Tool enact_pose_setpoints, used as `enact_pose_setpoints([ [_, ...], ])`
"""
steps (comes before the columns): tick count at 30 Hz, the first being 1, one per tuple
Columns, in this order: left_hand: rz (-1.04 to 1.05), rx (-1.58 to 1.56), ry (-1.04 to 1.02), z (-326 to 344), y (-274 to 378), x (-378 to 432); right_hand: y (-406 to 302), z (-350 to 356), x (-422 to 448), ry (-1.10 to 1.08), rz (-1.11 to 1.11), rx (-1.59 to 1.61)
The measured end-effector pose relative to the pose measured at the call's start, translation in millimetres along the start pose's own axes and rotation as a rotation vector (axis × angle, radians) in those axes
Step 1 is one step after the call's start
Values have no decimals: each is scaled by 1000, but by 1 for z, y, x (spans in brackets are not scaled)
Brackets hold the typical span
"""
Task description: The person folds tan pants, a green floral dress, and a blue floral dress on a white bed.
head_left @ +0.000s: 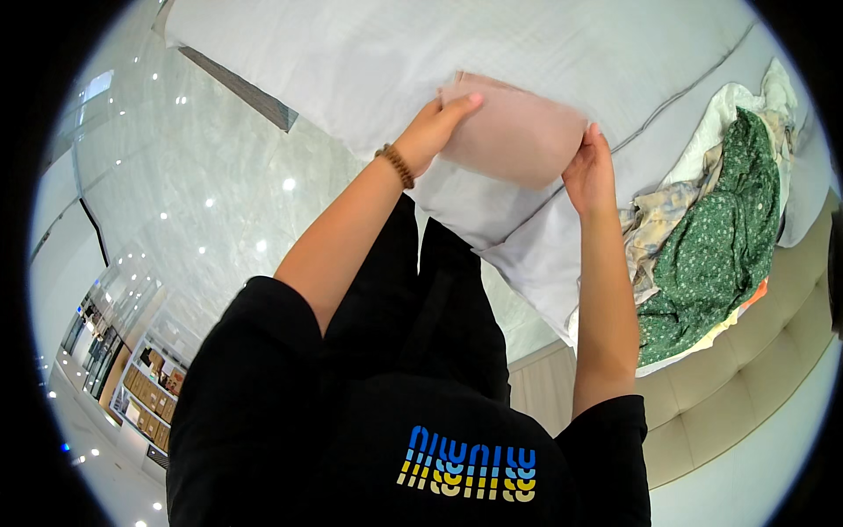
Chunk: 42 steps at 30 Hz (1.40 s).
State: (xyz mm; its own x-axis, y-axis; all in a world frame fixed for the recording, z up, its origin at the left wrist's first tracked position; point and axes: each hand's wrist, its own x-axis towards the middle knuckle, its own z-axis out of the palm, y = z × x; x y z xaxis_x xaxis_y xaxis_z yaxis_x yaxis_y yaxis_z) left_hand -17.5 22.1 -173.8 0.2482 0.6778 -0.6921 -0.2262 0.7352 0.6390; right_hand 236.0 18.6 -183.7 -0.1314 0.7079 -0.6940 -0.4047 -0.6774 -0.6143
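Observation:
A folded dusty-pink cloth (514,132) is held up between my two hands over the edge of a bed. My left hand (435,132) grips its left end, with the thumb lying across the top face. At the opposite end, my right hand (591,168) has its fingers along the right edge; part of the grip is hidden behind the cloth. Several layers show at the cloth's upper left corner. Beneath it spreads a white bed sheet (329,72), with a grey piping line running across the bedding.
To the right lies a heap with a green floral cloth (718,244) and a beige-and-blue patterned cloth (652,224). A tufted beige headboard (724,402) borders the bed. Glossy grey floor tiles (217,171) extend left, towards a shelf rack (148,395) with cardboard boxes.

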Motion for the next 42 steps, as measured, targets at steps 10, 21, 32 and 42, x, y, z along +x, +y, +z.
enact_pose_setpoints([
  [10,54,245,87,1,-17,57,44,15,35,270,-275,-401],
  [21,233,615,517,8,-4,73,57,31,42,586,-387,-755],
  [32,125,341,484,-1,15,84,59,30,37,531,-410,-670],
  [42,117,372,401,-3,17,93,60,29,32,518,-450,-726],
])
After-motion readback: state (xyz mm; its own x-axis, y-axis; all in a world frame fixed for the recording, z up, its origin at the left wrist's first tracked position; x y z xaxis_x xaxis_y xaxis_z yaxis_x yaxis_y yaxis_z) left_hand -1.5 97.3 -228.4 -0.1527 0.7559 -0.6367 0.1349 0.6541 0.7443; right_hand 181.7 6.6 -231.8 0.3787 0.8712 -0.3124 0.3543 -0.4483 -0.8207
